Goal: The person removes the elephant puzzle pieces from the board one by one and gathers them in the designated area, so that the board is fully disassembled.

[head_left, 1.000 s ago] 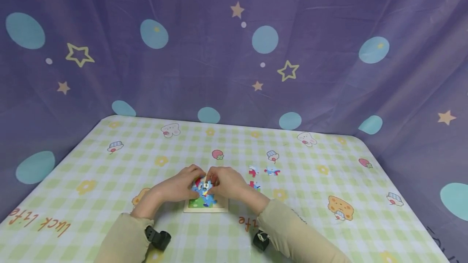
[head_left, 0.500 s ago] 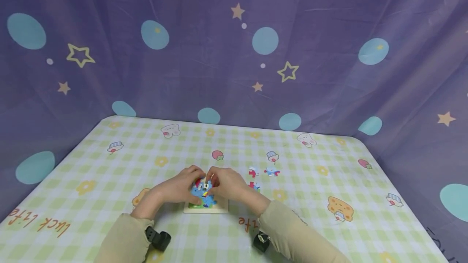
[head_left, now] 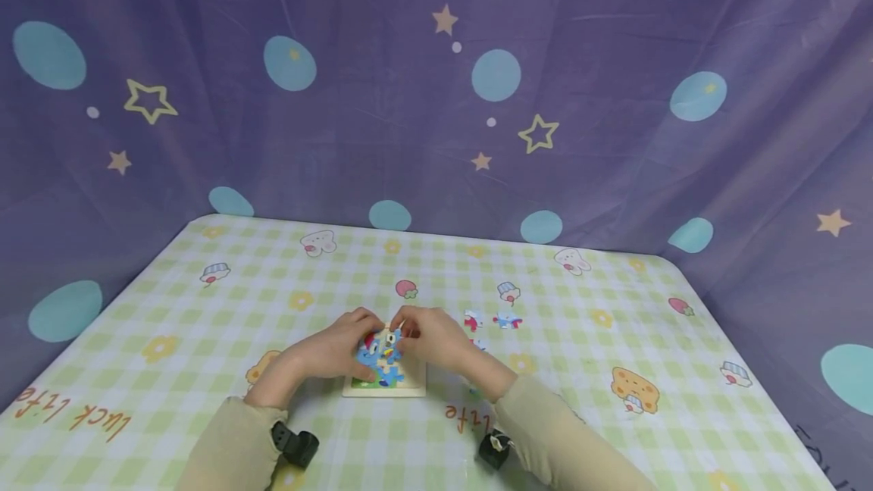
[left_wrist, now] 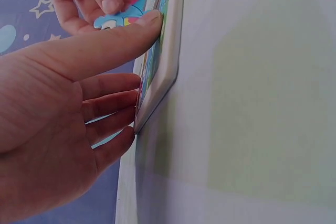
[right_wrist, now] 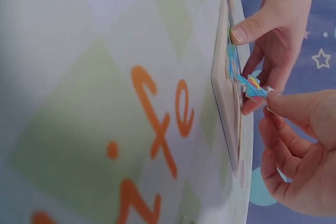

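Observation:
A wooden puzzle board (head_left: 412,388) with a blue cartoon picture lies on the table, partly filled with pieces. My left hand (head_left: 333,348) holds the board at its left side; in the left wrist view its thumb (left_wrist: 149,18) presses on the face and the other fingers touch the edge. My right hand (head_left: 435,339) pinches a blue jigsaw piece (right_wrist: 254,88) between thumb and fingers. That piece is tilted above the board, apart from the right fingers' far side; whether its lower end touches the board, I cannot tell.
Two loose jigsaw pieces, one red and white (head_left: 473,320) and one blue and red (head_left: 508,320), lie right of the board. Another piece (head_left: 480,344) is partly hidden behind my right forearm. A checked tablecloth (head_left: 586,339) covers the table; a purple curtain (head_left: 382,135) hangs behind.
My right hand has shifted slightly up and to the right, tilting the blue jigsaw piece up from the picture. My left hand stays on the board.

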{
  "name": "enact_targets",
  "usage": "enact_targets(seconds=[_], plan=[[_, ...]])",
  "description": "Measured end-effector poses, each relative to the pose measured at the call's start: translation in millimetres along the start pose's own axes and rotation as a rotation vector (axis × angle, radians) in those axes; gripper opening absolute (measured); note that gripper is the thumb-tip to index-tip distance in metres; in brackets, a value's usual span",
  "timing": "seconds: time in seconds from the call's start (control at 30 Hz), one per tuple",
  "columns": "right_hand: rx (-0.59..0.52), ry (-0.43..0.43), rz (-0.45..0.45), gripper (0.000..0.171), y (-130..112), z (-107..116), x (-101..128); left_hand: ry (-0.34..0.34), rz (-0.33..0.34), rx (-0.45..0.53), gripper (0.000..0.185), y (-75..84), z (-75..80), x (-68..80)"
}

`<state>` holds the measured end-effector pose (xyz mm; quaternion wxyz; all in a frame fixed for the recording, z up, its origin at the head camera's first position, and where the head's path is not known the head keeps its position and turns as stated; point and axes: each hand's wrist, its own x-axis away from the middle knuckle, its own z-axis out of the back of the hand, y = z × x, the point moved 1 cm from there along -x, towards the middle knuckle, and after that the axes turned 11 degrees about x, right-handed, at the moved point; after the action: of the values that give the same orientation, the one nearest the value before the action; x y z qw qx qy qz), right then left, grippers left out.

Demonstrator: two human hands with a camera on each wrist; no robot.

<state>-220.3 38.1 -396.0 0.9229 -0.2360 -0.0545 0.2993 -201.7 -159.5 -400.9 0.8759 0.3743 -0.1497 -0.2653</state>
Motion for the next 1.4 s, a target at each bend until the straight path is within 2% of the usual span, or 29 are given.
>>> enact_targets(seconds=[0.33, 0.67, 1.03, 1.4], plan=[[-0.086, 0.035, -0.006, 0.015, 12.9, 11.9, 14.0, 0.004, 0.001, -0.003, 0.068, -0.8, -1.6, -0.1], [-0.108, 0.067, 0.023, 0.019, 24.5, 23.3, 29.4, 0.011, 0.029, -0.011, 0.069, -1.2, -2.1, -1.0], [-0.154, 0.109, -0.04, 0.016, 41.9, 31.7, 46.9, 0.004, 0.021, 0.002, 0.07, 0.3, -1.8, 0.0], [-0.143, 0.163, -0.092, 0.017, 67.0, 42.3, 61.6, 0.004, 0.032, -0.003, 0.07, 0.5, -1.0, -0.2]])
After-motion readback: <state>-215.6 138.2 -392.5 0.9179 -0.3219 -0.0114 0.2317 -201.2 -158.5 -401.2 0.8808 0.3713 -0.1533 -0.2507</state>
